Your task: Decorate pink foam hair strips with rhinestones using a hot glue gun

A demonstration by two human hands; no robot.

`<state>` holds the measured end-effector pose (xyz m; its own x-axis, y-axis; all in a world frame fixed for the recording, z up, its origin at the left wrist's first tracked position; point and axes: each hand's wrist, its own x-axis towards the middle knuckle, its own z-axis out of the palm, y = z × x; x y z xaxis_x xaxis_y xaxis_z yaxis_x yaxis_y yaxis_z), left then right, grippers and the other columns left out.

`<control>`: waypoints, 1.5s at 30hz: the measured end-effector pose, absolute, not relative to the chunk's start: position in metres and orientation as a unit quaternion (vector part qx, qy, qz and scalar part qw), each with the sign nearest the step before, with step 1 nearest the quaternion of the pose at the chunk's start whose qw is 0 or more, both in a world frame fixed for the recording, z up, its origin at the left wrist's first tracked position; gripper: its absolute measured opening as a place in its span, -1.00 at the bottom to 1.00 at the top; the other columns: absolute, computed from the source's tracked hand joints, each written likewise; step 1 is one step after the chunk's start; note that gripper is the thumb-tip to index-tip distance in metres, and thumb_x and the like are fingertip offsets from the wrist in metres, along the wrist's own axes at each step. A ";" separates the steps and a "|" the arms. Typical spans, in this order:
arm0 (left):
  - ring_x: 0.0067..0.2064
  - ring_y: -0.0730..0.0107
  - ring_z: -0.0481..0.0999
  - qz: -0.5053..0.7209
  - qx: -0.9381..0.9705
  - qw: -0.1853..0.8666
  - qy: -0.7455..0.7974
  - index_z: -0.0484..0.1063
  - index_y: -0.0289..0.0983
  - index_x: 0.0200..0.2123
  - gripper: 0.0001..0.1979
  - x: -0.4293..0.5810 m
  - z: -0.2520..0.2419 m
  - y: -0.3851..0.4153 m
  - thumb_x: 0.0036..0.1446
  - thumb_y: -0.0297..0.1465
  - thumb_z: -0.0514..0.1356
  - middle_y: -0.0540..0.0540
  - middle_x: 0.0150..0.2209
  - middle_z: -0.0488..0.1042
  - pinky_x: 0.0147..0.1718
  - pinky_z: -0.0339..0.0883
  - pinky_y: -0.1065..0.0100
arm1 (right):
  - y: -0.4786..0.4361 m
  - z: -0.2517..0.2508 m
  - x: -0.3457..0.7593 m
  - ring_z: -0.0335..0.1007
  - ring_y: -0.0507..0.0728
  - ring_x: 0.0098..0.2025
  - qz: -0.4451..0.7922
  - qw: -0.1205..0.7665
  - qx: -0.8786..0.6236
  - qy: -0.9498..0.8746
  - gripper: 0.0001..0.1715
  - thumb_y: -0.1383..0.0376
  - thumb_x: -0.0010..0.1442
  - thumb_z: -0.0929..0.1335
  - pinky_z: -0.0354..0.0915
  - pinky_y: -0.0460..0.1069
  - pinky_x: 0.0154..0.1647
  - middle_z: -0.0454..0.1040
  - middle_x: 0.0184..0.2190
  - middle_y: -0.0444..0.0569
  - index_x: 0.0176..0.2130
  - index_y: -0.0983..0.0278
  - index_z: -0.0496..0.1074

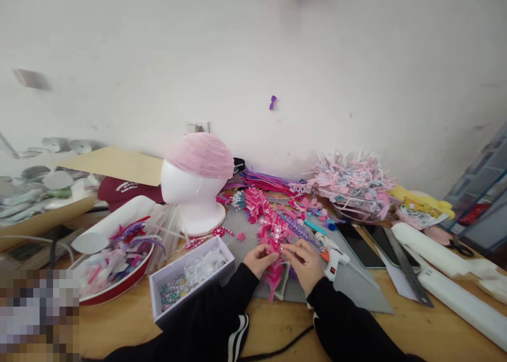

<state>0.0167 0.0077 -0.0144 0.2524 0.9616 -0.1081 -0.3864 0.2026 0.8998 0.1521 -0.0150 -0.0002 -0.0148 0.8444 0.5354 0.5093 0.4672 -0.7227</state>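
Observation:
A long pink piece of layered, pointed loops (273, 273) lies on the grey mat (356, 288), with small round white pieces near its upper part. My left hand (260, 260) is closed at its left edge, thumb and finger pinched on the pink piece. From the right, my right hand (304, 263) is closed with its fingertips pinched at the same piece, close to the left fingertips. Whatever small item may be between the right fingertips is too small to make out. Just right of that hand rests a white glue gun (336, 262) with an orange part.
A white box of beads (158, 298) stands left of my hands, beside a red-rimmed bowl (130, 288). Behind is a white mannequin head (190, 198). To the right lie phones (358, 246), a metal ruler (410, 269), white rolls (463, 304) and a pink heap (352, 182).

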 end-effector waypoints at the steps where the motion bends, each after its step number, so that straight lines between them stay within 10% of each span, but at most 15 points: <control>1: -0.62 0.66 0.22 0.493 0.401 0.686 0.355 0.26 -0.36 -0.61 -0.50 0.017 -0.016 0.007 -0.60 -0.16 0.36 0.10 -0.70 0.29 -0.56 0.10 0.50 | -0.015 0.000 0.152 0.17 0.01 -0.51 0.168 0.507 -0.486 -0.692 -0.77 0.19 0.04 0.30 0.19 -0.09 -0.51 0.23 -0.57 -0.10 -0.35 0.19 0.51; 16: -0.62 0.64 0.20 0.479 0.459 0.668 0.337 0.22 -0.34 -0.61 -0.54 0.017 -0.019 0.004 -0.45 -0.13 0.32 0.09 -0.67 0.26 -0.58 0.09 0.49 | -0.010 -0.005 0.150 0.29 0.10 -0.41 0.333 0.547 -0.525 -0.560 -0.64 0.05 -0.04 0.29 0.23 -0.06 -0.45 0.39 -0.55 -0.06 -0.41 0.25 0.49; 24: -0.62 0.66 0.18 0.482 0.458 0.663 0.344 0.22 -0.34 -0.63 -0.52 0.017 -0.024 0.007 -0.50 -0.13 0.33 0.09 -0.68 0.24 -0.57 0.06 0.50 | -0.010 -0.002 0.146 -0.19 -0.09 -0.74 0.477 0.558 -0.524 -0.432 -0.52 -0.04 -0.21 0.35 -0.14 -0.11 -0.74 -0.04 -0.82 -0.28 -0.46 0.32 0.43; 30: -0.64 0.66 0.16 0.482 0.445 0.665 0.358 0.22 -0.34 -0.66 -0.50 0.019 -0.013 0.003 -0.59 -0.10 0.33 0.09 -0.71 0.24 -0.59 0.04 0.49 | -0.013 0.002 0.148 0.16 0.00 -0.56 0.325 0.554 -0.521 -0.562 -0.67 0.08 -0.08 0.33 0.14 -0.10 -0.60 0.34 -0.56 -0.08 -0.41 0.27 0.49; 45: -0.58 0.61 0.25 0.464 0.484 0.653 0.353 0.26 -0.35 -0.58 -0.55 0.014 -0.031 0.008 -0.44 -0.13 0.31 0.06 -0.64 0.30 -0.51 0.14 0.47 | -0.018 -0.003 0.151 0.20 -0.01 -0.53 0.059 0.435 -0.515 -0.736 -0.69 0.18 0.10 0.24 0.19 -0.09 -0.47 0.27 -0.58 -0.09 -0.26 0.19 0.50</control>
